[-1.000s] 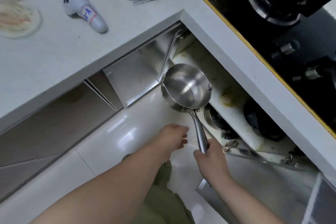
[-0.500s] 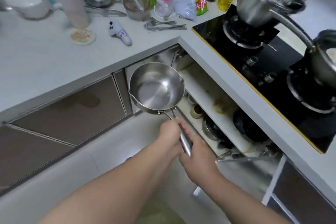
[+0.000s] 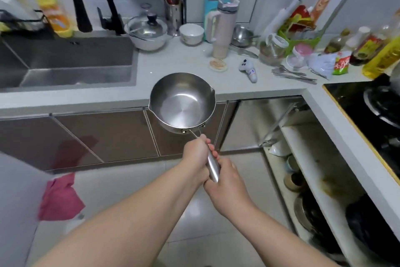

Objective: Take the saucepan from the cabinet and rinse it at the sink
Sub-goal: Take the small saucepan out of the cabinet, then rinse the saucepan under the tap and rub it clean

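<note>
A shiny steel saucepan [image 3: 181, 104] with two pour spouts is held level in the air, in front of the white counter's edge. Both hands grip its long handle: my left hand [image 3: 197, 154] nearer the pan, my right hand [image 3: 225, 180] at the handle's end. The pan looks empty. The dark grey sink [image 3: 65, 61] lies at the upper left, with a black faucet [image 3: 108, 2] behind it. The open cabinet [image 3: 307, 158] is on the right, below the stove, with dark pans and bowls on its shelves.
On the counter stand a lidded white pot [image 3: 148, 32], a white bowl [image 3: 191, 34], a tall tumbler [image 3: 223, 28], a jar [image 3: 272, 50], forks [image 3: 292, 74], bottles and bags. A black gas hob [image 3: 372, 115] is at right. A pink cloth [image 3: 60, 197] hangs at lower left.
The saucepan came up out of the cabinet and moved left, in front of the counter. My left hand joined the right on the handle. The view rose and turned left, and the sink came into sight.
</note>
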